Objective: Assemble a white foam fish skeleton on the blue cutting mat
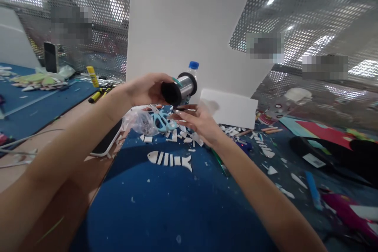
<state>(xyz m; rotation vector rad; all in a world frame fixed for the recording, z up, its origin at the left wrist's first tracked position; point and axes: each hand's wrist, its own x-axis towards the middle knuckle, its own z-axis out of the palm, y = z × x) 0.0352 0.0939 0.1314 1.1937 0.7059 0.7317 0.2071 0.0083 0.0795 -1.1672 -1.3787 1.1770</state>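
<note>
A small white fish (171, 160), laid out in separate pieces, rests on a blue bench (177, 204), its head to the left and its forked tail to the right. Above and beyond the fish, the left hand (150, 88) grips a spool (186, 86) of silvery wire by one black end, holding it tilted in the air. The right hand (196, 120) is just below the spool, beyond the fish's tail, fingers extended and slightly parted; whether they pinch any wire cannot be told.

Close beyond the fish lie white scraps (174, 136), light-blue scissors (162, 123) and a crumpled clear bag (140, 122). Farther beyond it, a blue-capped bottle (193, 69) is partly blocked by the spool, in front of a tall white board (183, 15).

Left of the fish is a dark device with a white rim (106, 138), partly covered by the left forearm; farther off in that direction are a yellow glue stick (92, 76) and a yellow-and-black tool (97, 95). Right of the fish, the right forearm crosses near a green stick (220, 161). Past that forearm lie more white pieces (268, 152), a blue strip (313, 191) and a magenta object (348, 212).
</note>
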